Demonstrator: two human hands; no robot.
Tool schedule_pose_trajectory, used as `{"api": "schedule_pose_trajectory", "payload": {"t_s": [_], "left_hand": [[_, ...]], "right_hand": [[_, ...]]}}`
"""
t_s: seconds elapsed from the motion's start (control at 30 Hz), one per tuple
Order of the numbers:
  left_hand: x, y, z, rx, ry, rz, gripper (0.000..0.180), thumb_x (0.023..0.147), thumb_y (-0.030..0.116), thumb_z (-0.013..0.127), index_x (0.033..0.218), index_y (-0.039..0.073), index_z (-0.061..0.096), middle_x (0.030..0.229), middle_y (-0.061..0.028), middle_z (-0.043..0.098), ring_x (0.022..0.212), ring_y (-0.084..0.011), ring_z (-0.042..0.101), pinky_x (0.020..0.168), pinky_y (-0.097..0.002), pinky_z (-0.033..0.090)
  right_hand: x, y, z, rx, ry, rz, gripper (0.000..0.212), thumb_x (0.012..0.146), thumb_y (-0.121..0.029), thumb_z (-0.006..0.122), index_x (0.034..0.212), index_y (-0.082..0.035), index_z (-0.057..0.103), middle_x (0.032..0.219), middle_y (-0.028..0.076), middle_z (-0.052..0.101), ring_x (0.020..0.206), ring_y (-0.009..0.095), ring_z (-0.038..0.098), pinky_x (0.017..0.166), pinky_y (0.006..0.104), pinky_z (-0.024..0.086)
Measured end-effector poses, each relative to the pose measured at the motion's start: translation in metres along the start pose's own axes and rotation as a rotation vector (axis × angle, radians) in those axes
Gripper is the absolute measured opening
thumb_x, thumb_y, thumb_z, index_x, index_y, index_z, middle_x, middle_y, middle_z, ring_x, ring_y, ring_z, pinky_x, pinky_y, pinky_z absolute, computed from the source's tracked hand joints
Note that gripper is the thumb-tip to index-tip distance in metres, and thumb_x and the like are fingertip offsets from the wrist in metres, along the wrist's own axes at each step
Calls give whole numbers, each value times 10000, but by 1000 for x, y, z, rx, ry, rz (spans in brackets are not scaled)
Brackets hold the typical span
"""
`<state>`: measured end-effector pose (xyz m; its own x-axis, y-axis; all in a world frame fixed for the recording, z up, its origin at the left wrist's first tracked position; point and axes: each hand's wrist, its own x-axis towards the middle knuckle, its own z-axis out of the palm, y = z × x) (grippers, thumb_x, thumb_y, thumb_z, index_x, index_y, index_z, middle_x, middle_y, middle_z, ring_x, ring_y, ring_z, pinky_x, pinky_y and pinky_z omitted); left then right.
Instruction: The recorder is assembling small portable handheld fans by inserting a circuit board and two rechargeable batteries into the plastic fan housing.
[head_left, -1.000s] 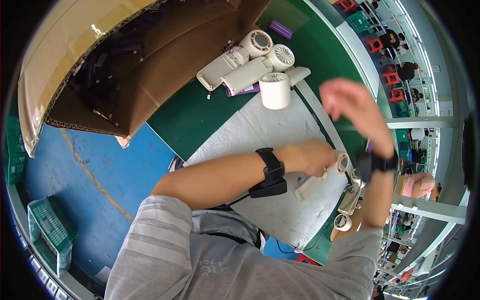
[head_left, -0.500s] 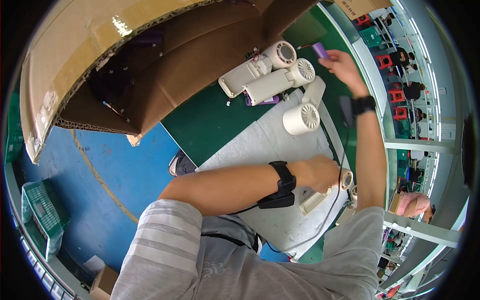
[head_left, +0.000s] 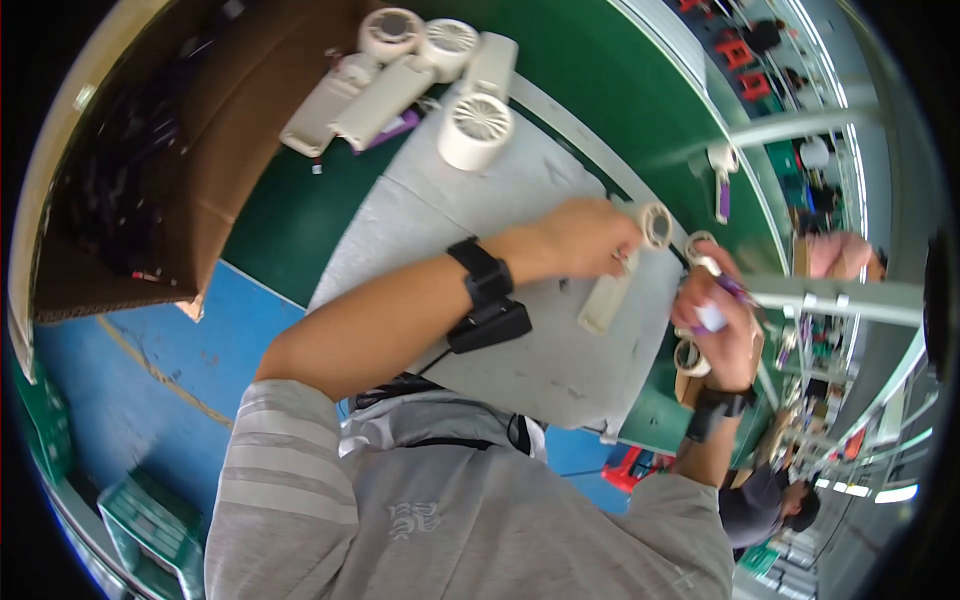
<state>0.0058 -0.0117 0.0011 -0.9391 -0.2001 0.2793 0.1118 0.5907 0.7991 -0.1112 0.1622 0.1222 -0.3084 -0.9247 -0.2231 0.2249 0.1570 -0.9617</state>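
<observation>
Left hand (head_left: 592,240) pinches a white fan (head_left: 604,303) over the pale mat (head_left: 545,355); right hand (head_left: 722,330), just beyond, curls by what looks like a purple cell (head_left: 737,290), its grip too blurred to tell. The step seems to be pairing parts; next calls for a steady left hold.

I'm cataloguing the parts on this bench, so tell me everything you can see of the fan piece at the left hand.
The fan piece is cream-white and looks like plastic. It has a round head with a pale rim around a darker grey disc, and a long, narrow handle. The left hand grips it near where the two meet, hiding that part. It slants across the picture, head upper right, handle end lower left, over the pale grey mat. Finer detail is too small to tell.
</observation>
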Motion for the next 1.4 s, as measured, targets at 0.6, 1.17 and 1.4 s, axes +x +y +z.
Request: {"api": "schedule_pose_trajectory", "payload": {"t_s": [0.6, 1.17, 1.4], "left_hand": [[-6, 19, -26, -214, -208, -141, 178, 780, 46, 731, 882, 11, 589, 733, -97, 629, 674, -193, 578, 631, -319, 466], [-7, 22, -29, -159, -170, -62, 186, 743, -29, 616, 909, 38, 668, 760, -113, 630, 675, -217, 597, 637, -341, 476], [-8, 31, -21, -324, -162, -135, 130, 759, -1, 627, 884, 32, 642, 752, -87, 604, 672, -175, 584, 614, -324, 466]], "right_hand": [[22, 100, 5, -924, 292, -473, 180, 756, 34, 752, 904, -7, 657, 871, 75, 562, 725, 163, 557, 641, 264, 452], [19, 104, 6, -994, 282, -587, 159, 716, -30, 777, 822, -49, 660, 852, 56, 550, 715, 231, 605, 593, 344, 499], [18, 108, 4, -930, 236, -574, 184, 736, 21, 759, 880, -15, 650, 910, 89, 551, 725, 228, 584, 636, 314, 485]]}}
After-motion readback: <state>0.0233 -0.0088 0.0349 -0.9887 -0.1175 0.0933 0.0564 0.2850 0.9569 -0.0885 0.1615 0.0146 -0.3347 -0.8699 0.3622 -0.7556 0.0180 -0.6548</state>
